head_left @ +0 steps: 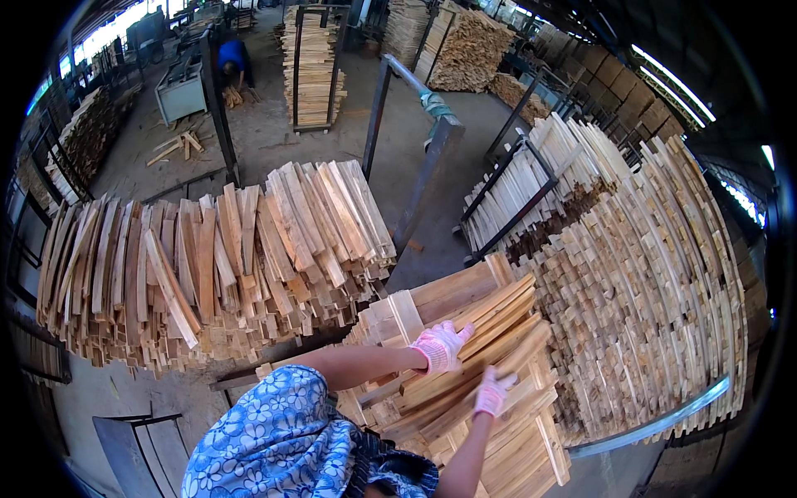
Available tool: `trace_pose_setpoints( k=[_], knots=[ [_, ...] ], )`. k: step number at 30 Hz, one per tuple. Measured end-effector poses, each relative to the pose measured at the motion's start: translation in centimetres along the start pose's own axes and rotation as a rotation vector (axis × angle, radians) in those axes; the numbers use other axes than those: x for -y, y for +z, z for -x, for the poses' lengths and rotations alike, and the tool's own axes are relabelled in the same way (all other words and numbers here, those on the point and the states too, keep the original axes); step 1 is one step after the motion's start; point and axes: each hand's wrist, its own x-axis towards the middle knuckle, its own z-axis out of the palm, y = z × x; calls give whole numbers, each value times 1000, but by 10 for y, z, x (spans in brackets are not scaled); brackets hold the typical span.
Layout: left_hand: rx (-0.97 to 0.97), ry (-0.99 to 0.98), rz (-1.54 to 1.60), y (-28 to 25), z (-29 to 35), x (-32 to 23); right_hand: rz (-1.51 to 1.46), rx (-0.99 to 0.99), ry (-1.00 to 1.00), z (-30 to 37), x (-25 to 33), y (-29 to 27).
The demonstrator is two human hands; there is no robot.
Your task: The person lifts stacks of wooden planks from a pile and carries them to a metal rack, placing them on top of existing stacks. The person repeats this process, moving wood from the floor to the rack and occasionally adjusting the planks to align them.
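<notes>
On the wooden slats [465,349], both gloved hands [440,344] [491,392] press flat, open.

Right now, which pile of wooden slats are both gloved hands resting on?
The low pile of slats directly in front; left hand and right hand lie on it, not on the racked stacks beside it.

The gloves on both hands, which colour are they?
Pink and white knit gloves on the left hand and right hand; head view.

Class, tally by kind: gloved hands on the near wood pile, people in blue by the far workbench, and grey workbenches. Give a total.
Gloved hands: 2, the left hand and the right hand
Person in blue: 1
Grey workbench: 1
Total: 4
</notes>
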Motion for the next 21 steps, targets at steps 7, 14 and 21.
trace_pose_setpoints(
  k=[7,14,21],
  knots=[
    [-21,3,-24,-3,4,-4,-223,49,-69,-3,5,17],
    [20,-100,-89,-2,1,-9,-530,112,-152,-10,-52,-36],
    [-24,-25,-226,8,3,-8,-385,-20,-168,-11,-189,-157]
  ],
)
